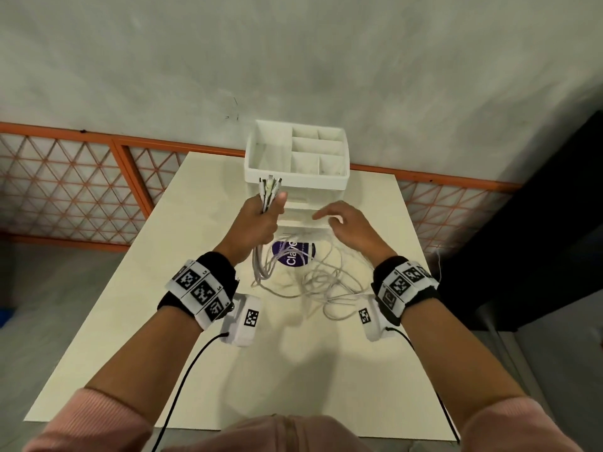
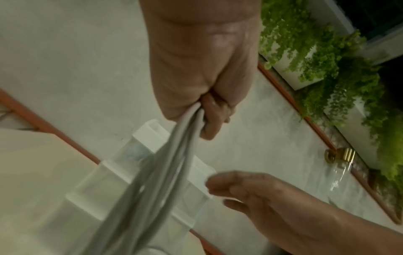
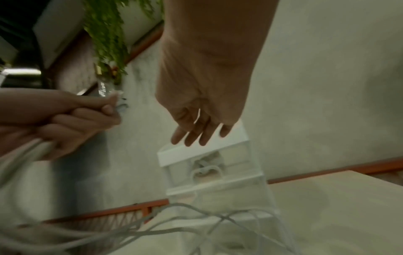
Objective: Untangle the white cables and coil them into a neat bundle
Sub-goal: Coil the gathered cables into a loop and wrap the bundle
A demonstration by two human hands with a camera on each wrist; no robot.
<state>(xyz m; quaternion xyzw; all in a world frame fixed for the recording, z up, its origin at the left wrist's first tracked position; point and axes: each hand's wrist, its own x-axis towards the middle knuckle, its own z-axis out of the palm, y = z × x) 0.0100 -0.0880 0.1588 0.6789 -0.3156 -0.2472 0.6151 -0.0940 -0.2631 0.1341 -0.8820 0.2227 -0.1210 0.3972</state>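
Left hand (image 1: 261, 220) is fisted around the gathered ends of the white cables (image 1: 303, 278), plugs sticking up past the thumb, raised above the table (image 1: 130, 321). The rest of the cables hangs down into a loose tangle on the table over a purple sticker (image 1: 306, 247), in front of a white organizer (image 1: 295, 154). Right hand (image 1: 349, 226) hovers over the tangle, fingers spread and relaxed, holding nothing.

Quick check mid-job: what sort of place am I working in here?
Probably a terrace or balcony-like corner, not a workshop: a cream table against a bare plaster wall, an orange lattice railing, and trailing green plants in white planters.
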